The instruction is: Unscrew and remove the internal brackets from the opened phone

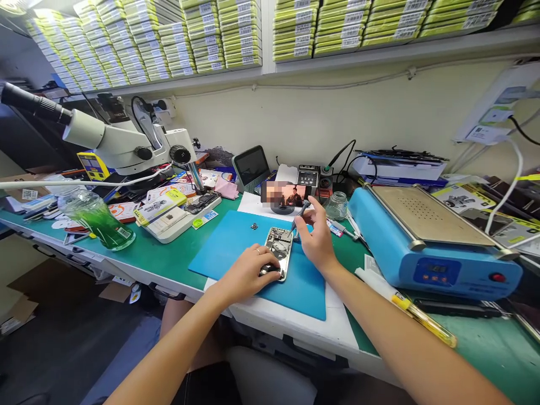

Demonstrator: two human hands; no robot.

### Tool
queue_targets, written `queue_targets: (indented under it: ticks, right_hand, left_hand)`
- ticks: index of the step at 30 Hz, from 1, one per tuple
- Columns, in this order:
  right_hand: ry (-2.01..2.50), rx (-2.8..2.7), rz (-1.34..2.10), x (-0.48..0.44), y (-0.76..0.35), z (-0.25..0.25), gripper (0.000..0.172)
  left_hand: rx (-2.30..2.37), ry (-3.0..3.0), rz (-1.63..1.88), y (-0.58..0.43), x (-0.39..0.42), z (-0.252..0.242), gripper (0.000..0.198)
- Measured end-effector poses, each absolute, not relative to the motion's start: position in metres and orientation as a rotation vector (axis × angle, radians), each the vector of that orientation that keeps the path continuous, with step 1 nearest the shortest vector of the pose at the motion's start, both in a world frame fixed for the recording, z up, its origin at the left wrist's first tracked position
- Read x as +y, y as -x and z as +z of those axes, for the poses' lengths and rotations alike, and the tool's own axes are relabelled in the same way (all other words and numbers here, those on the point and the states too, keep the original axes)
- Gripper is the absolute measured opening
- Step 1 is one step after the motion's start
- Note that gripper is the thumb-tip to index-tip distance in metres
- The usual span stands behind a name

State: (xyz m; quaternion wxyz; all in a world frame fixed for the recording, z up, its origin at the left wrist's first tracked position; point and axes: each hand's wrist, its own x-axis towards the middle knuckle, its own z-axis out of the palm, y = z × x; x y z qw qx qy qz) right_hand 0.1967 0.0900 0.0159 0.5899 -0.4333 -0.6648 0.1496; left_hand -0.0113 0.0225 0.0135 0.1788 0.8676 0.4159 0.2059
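Observation:
An opened smartphone [279,246] with bare inner parts lies on the blue mat [230,236]. My left hand [251,271], a ring on one finger, grips the phone's lower end with fingers curled over it; what lies beneath the fingers is partly hidden. Above the phone's upper right corner, my right hand [314,233] is closed around a dark screwdriver [300,215]. Its tip points down at the phone's top part; whether it touches a screw I cannot tell. A small loose part [253,226] sits on the mat, left of the phone.
Behind the mat, another phone [291,195] plays a video on a stand, beside a glass jar [337,206]. A blue heating plate machine [426,247] stands right, near a yellow-handled tool [424,319]. A microscope [126,143] and a green bottle [101,219] are left.

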Motion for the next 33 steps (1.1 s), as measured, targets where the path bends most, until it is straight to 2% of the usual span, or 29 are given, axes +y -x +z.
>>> queue_targets:
  ticks: [13, 21, 33]
  right_hand:
    - [1.019, -1.542, 0.356, 0.0916, -0.1976, 0.0151, 0.052]
    - [1.023, -1.536, 0.367, 0.0926, -0.1999, 0.0131, 0.036]
    - [1.046, -1.533, 0.406, 0.0948, -0.1993, 0.0070, 0.037]
  left_hand:
    - [1.189, -2.432, 0.612, 0.0098, 0.0195, 0.0119, 0.027]
    - [1.203, -2.416, 0.639, 0.0085, 0.0189, 0.0085, 0.029]
    - [1.211, -2.431, 0.588, 0.0076, 0.0185, 0.0092, 0.031]
